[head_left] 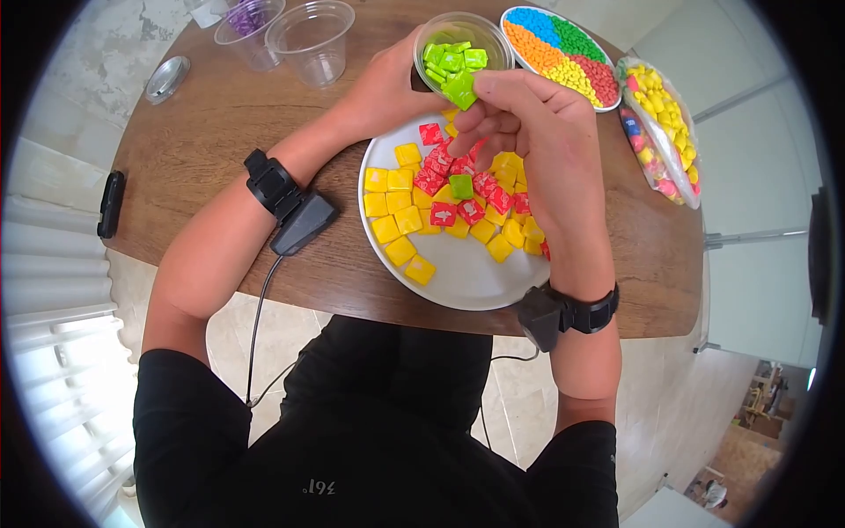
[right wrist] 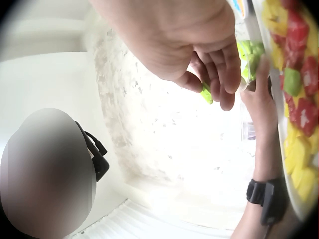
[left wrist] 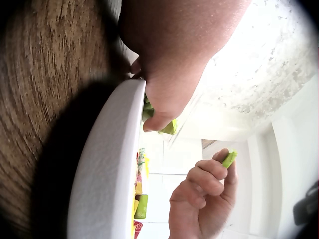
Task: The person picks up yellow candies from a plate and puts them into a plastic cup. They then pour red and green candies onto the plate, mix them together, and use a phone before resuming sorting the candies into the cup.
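Note:
My left hand (head_left: 385, 92) grips a clear plastic cup (head_left: 495, 55) from its left side, beyond the plate. Several green square wrapped candies (head_left: 451, 62) lie inside the cup. Between thumb and fingertips my right hand (head_left: 554, 132) pinches one green candy (head_left: 459, 90), overlapping the cup's near rim in the head view; the right wrist view shows this green candy (right wrist: 206, 93) from the side. On the white plate (head_left: 458, 286) below lie yellow candies (head_left: 385, 230), red candies (head_left: 444, 214) and a single green candy (head_left: 460, 186). The right hand covers part of the plate.
Two more clear cups stand back left, an upright cup (head_left: 312, 44) and a cup with purple pieces (head_left: 249, 26). A round lid (head_left: 166, 79) lies near them. Back right are a sectioned tray of coloured pieces (head_left: 537, 51) and a plastic bag of candies (head_left: 660, 132).

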`<state>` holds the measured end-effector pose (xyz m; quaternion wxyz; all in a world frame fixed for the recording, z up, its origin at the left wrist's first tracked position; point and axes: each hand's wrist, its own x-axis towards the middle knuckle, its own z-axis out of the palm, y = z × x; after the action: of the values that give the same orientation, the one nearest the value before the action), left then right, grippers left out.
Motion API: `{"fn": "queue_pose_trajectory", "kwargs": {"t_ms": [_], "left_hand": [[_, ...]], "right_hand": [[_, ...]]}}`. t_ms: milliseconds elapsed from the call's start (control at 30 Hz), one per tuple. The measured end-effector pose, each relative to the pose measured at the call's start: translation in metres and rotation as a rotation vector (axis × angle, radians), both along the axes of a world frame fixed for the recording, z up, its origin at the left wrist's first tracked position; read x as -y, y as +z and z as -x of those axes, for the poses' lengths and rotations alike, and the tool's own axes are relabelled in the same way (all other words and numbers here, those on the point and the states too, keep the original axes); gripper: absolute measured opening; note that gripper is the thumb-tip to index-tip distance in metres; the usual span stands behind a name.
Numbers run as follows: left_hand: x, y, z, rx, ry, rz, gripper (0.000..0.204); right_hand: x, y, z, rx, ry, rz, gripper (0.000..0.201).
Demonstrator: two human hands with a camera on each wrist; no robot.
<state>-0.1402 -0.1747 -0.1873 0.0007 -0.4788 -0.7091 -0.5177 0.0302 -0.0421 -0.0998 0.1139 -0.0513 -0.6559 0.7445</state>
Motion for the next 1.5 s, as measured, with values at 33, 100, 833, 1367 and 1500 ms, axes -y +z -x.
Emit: {"fn": "queue_pose_trajectory", "kwargs": {"t_ms": [33, 100, 833, 1367, 1500], "left_hand": [[0.0, -0.001, 0.001, 0.002, 0.0, 0.003, 0.081], [-0.001, -0.003, 0.003, -0.014, -0.011, -0.006, 0.082], [0.003, 0.001, 0.001, 0.058, -0.041, 0.032, 0.071], [0.004, -0.001, 0.003, 0.034, -0.025, 0.057, 0.074], [0.002, 0.003, -0.002, 0.022, -0.008, 0.048, 0.076]], "right_hand": [[0.0, 0.001, -0.001, 0.006, 0.037, 0.047, 0.021], [0.0, 0.003, -0.002, 0.01, 0.046, 0.064, 0.021], [-0.006, -0.002, -0.001, -0.02, 0.019, 0.053, 0.023], [0.0, -0.02, 0.01, -0.14, -0.205, -0.308, 0.016], [-0.002, -0.021, 0.011, -0.154, -0.251, -0.309, 0.018]]}}
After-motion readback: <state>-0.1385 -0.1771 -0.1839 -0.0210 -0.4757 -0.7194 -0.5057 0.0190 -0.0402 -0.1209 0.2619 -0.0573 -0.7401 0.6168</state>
